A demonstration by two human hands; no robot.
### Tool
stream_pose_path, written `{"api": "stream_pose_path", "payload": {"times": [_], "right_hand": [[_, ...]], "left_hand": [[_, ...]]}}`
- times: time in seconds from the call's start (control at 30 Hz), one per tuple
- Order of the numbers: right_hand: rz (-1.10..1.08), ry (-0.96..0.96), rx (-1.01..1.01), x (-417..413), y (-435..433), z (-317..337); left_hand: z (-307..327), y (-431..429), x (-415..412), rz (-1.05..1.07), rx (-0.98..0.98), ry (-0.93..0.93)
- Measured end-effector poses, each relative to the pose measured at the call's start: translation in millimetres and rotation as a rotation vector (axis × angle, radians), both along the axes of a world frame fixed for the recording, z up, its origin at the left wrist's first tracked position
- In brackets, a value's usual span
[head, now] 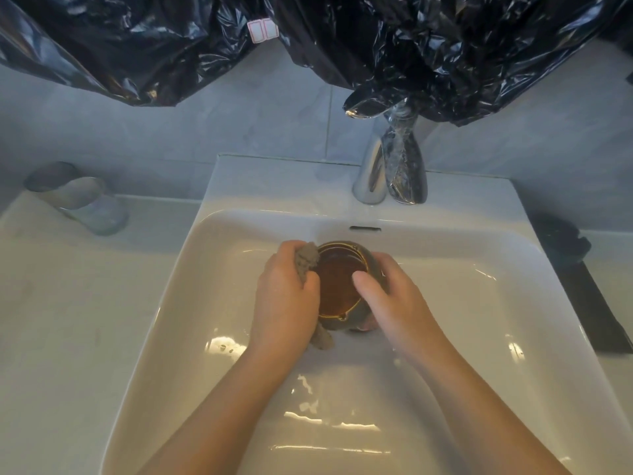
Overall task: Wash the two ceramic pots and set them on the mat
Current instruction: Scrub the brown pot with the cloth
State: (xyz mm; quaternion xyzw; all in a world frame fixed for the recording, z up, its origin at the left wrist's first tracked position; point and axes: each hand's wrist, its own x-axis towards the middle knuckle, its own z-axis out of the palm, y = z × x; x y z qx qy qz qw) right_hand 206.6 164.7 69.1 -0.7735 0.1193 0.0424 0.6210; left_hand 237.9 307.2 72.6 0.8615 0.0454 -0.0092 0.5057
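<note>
A brown ceramic pot with a glossy amber inside stands upright in the middle of the white sink basin. My right hand grips its right wall, thumb over the rim. My left hand is closed on a grey cloth and presses it against the pot's left side; a tail of the cloth hangs below the hand. Only one pot is in view. A dark mat lies on the counter at the right edge.
A chrome tap, partly wrapped in plastic, stands behind the basin. Black plastic sheeting hangs across the wall above. A clear glass tumbler lies tilted on the white counter at the left.
</note>
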Motion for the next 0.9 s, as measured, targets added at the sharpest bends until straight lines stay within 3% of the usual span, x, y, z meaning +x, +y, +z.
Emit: {"api": "stream_pose_path", "payload": {"times": [0.17, 0.3, 0.37, 0.43, 0.57, 0.67, 0.9], "right_hand": [[-0.035, -0.120, -0.023, 2.4, -3.9, 2.3], [0.230, 0.065, -0.003, 4.6, -23.1, 5.4], [0.287, 0.144, 0.021, 6.2, -31.0, 8.0], [0.254, 0.153, 0.047, 6.9, -33.1, 10.0], [0.059, 0.150, 0.099, 5.0, -23.0, 5.9], [-0.045, 0.060, 0.144, 3.2, -18.7, 7.7], [0.159, 0.134, 0.084, 5.2, -32.5, 10.4]], "left_hand": [[3.0, -0.9, 2.6, -0.085, 0.023, -0.041], [9.3, 13.9, 8.1, -0.464, 0.099, -0.042], [9.6, 16.5, 9.3, -0.524, 0.077, 0.008], [5.9, 14.1, 8.9, -0.428, 0.079, -0.022], [2.6, 7.2, 6.3, -0.034, 0.032, -0.064], [2.4, 8.4, 5.4, 0.016, -0.013, -0.055], [12.8, 23.0, 13.4, -0.521, 0.157, -0.083]]}}
